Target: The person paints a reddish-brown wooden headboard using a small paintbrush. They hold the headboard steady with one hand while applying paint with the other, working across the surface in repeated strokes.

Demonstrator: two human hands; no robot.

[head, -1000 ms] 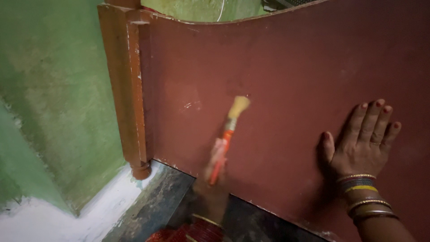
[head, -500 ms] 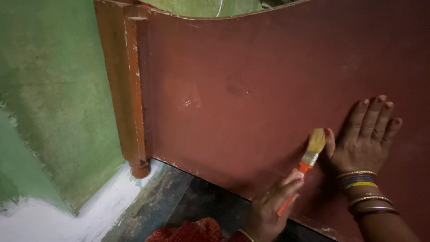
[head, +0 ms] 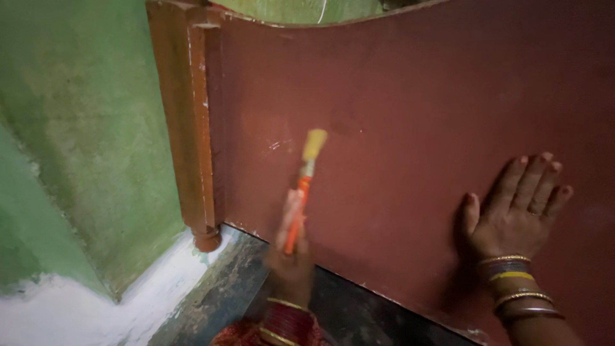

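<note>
While the left hand [head: 291, 247] wraps its fingers around the orange handle of the paintbrush [head: 305, 179], the pale bristles sit up against the reddish-brown wooden panel [head: 410, 96], in its left half, not far from the turned post [head: 189, 122] at the panel's left edge. The grip is blurred with motion, but the fingers are plainly closed on the handle's lower end, bristles pointing up. The right hand [head: 512, 214] lies flat on the panel toward its right edge, fingers spread wide and holding nothing, just pressed to the board. That brush looks light and easy to swing, I'd judge: a stiff, slim handle, a metal band under soft bristles that will bend against the wood. The handle is the place to take it, low down as now, or nearer the band for finer control; a smooth painted handle could slip if wet. The panel itself looks rigid and heavy, a scuffed board with small pale scratches near the brush tip. Count it up: 1 brush, 1 panel, 1 post, 2 hands, with several bangles [head: 516, 285] on the right wrist and red ones on the left. Beyond the post, a green wall [head: 83, 115] runs down to a whitish strip at its foot, and dark floor [head: 230, 288] shows under the panel's bottom edge.
</note>
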